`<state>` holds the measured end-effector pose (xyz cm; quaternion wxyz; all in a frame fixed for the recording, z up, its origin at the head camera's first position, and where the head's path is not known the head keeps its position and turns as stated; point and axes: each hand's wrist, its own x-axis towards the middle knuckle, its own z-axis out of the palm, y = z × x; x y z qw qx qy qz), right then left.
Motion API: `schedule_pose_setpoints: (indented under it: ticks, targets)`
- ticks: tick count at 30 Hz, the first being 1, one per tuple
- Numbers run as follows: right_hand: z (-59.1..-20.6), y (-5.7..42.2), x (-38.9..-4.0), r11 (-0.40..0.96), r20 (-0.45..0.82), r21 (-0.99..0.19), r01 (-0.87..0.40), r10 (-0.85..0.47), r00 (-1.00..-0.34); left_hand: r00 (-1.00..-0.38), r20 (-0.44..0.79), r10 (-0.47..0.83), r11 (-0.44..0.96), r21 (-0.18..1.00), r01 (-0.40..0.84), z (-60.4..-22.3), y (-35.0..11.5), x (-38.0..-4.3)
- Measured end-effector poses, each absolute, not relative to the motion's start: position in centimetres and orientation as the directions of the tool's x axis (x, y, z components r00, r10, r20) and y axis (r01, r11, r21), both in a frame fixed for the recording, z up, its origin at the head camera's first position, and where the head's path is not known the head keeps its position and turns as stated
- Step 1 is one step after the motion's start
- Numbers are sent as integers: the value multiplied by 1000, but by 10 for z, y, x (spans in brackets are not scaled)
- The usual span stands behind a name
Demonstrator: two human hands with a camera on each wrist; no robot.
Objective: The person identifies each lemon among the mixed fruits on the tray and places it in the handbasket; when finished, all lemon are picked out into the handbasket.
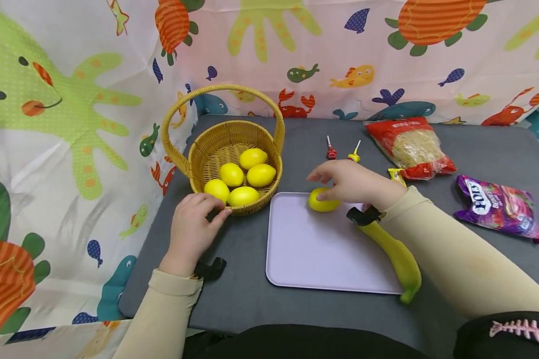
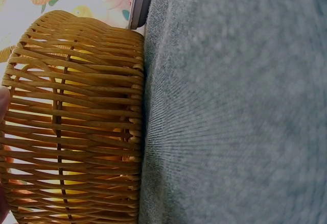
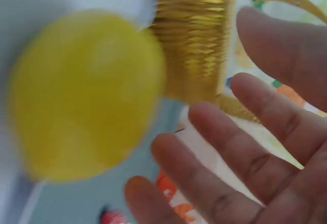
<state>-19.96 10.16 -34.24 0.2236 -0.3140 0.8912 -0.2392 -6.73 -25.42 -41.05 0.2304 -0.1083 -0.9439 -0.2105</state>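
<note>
A wicker basket (image 1: 233, 130) with a tall handle stands on the left of the table, several lemons (image 1: 260, 175) inside it. My left hand (image 1: 193, 229) pinches the basket's front rim; in the left wrist view only bits of fingers show at the left edge, beside the basket's woven side (image 2: 76, 122). Over the back of a pale lilac tray (image 1: 314, 254), my right hand (image 1: 355, 182) hovers with fingers spread. Just below it on the tray lies another lemon (image 1: 322, 200). The right wrist view shows this lemon (image 3: 89, 96) apart from the fingertips.
A banana (image 1: 397, 257) lies across the tray's right side, partly under the right forearm. Two lollipops (image 1: 331, 150), a small yellow packet (image 1: 396, 175), a red bag (image 1: 410, 147) and a purple snack bag (image 1: 498, 207) lie behind and to the right. Patterned cloth borders the table.
</note>
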Motion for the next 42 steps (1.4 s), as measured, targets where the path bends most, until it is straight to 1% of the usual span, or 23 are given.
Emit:
schedule_pose_setpoints:
  ticks: [3, 8, 11, 15, 18, 21, 24, 26, 29, 32, 36, 42]
  targets:
    - [-354, 111, -198, 700, -271, -534, -474, -673, -688, -870, 482, 101, 885, 357, 300, -410, -256, -66]
    - [-367, 115, -197, 693, -257, -516, -503, -686, -681, -868, 486, 98, 882, 362, 302, -412, -257, -67]
    - [-371, 114, -197, 695, -256, -505, -511, -687, -680, -866, 489, 101, 878, 365, 309, -412, -255, -68]
    - [-371, 110, -199, 681, -249, -493, -541, -706, -663, -877, 472, 93, 879, 375, 295, -408, -253, -67]
    - [-363, 105, -202, 653, -246, -549, -521, -722, -647, -883, 461, 87, 882, 376, 283, -406, -252, -66]
    - [-348, 94, -205, 601, -243, -679, -422, -725, -644, -882, 463, 88, 884, 371, 283, -406, -252, -66]
    - [-332, 73, -206, 538, -214, -777, -328, -715, -665, -882, 463, 93, 887, 363, 284, -406, -253, -66]
    - [-326, 53, -207, 518, -177, -787, -334, -709, -683, -883, 459, 94, 888, 362, 283, -406, -252, -65]
    - [-323, 20, -209, 512, -104, -753, -414, -713, -693, -886, 454, 94, 889, 361, 280, -404, -253, -66]
    - [-326, -9, -212, 515, -66, -701, -493, -735, -675, -888, 450, 98, 889, 361, 281, -402, -254, -67]
    - [-331, -33, -216, 547, -82, -632, -549, -752, -654, -889, 446, 104, 889, 360, 285, -402, -253, -66]
    - [-336, -52, -221, 586, -118, -570, -577, -753, -648, -884, 458, 100, 894, 349, 282, -401, -255, -63]
